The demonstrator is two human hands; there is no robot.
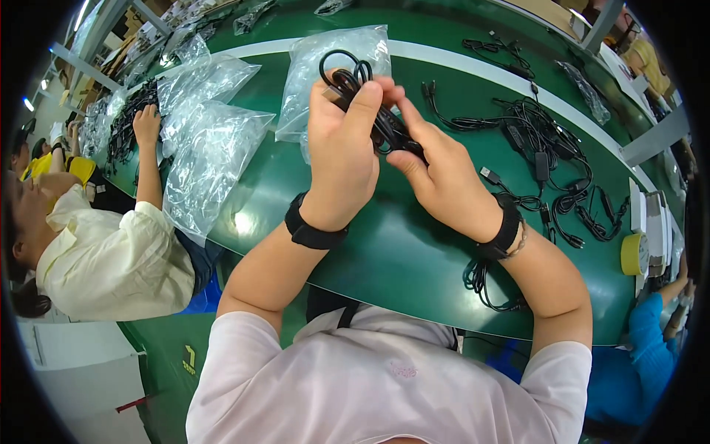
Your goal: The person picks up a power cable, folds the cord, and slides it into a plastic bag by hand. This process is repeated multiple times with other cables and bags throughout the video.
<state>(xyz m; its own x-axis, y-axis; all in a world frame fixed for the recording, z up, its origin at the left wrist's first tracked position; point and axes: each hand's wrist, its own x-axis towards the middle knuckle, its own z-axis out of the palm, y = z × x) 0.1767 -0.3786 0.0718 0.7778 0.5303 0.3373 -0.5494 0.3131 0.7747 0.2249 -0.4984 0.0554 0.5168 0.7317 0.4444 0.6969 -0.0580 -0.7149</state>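
Note:
A coiled black cable (388, 127) is held up over the green table between my two hands. My left hand (342, 152) is closed round its upper part, thumb pressed on the bundle, with a loop standing out above the fingers. My right hand (444, 166) grips the lower end of the coil between thumb and fingers. Behind the cable lies a clear plastic bag (307, 63). To the right of my hands, a pile of black cables with small inline boxes (542, 152) spreads over the table. One cable's USB plug (488, 175) points toward my right hand.
More clear bags (214, 159) lie at left, beside a co-worker in a pale shirt (111, 259) who reaches toward black cables (126, 122). A yellow tape roll (633, 254) stands near white boxes (654, 222) at right. Another cable (482, 285) lies near my right forearm.

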